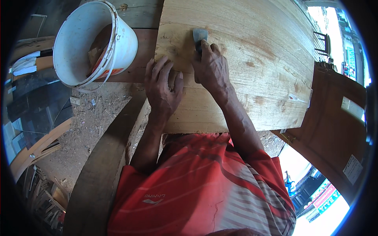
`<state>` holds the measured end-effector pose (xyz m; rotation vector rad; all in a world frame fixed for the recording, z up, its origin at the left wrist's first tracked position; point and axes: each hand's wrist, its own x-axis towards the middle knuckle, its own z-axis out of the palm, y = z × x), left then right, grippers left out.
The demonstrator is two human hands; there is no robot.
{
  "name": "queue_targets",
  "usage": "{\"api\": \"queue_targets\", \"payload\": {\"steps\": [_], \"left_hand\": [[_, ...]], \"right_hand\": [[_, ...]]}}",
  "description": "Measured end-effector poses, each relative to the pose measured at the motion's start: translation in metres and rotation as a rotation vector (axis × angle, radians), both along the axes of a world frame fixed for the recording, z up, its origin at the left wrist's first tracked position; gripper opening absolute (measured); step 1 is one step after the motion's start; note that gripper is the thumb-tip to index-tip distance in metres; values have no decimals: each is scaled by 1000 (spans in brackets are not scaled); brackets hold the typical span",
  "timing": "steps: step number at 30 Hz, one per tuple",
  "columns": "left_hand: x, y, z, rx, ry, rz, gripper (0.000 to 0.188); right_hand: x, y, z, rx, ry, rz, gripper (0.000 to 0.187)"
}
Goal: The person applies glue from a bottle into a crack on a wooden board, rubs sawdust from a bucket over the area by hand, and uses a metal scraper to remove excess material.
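Note:
A large pale wooden board (252, 78) lies flat in front of me, with brownish smears and darker patches on its surface. My right hand (212, 69) is closed round a putty knife (200, 35), index finger stretched along it. Its broad grey blade points away from me and meets the board near the upper middle; my fingers hide most of its handle. At the board's left edge rests my left hand (163, 86), fingers apart and holding nothing.
To the left a dirty white bucket (128, 49) stands tipped toward the left, with brownish pieces inside. A curved dark wooden beam (98, 165) runs beside my left arm. Brown panels (334, 129) stand at the right. Wood scraps (51, 200) lie at the lower left.

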<state>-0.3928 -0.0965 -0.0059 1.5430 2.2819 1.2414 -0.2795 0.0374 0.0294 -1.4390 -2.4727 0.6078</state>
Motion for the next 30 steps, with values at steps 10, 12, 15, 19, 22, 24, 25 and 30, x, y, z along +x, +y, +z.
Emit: {"api": "queue_targets", "payload": {"steps": [10, 12, 15, 19, 22, 24, 25, 30], "left_hand": [[-1, -1, 1, 3, -10, -5, 40], [0, 0, 6, -15, -4, 12, 36], [1, 0, 7, -25, 10, 14, 36], [0, 0, -4, 11, 2, 12, 41], [0, 0, -3, -5, 1, 13, 41], [0, 0, -2, 4, 11, 7, 41], [0, 0, -1, 5, 11, 3, 41], [0, -1, 1, -1, -2, 10, 39]], "right_hand": [[-3, -4, -7, 32, 16, 83, 46], [-4, -5, -3, 19, 25, 61, 46], [-2, 0, 3, -18, 25, -28, 45], [2, 2, 0, -16, -56, 22, 46], [1, 0, 6, -53, -31, 24, 47], [1, -3, 1, -20, -39, 34, 47], [1, -4, -1, 15, -52, 44, 48], [9, -4, -7, 38, 35, 23, 45]]}}
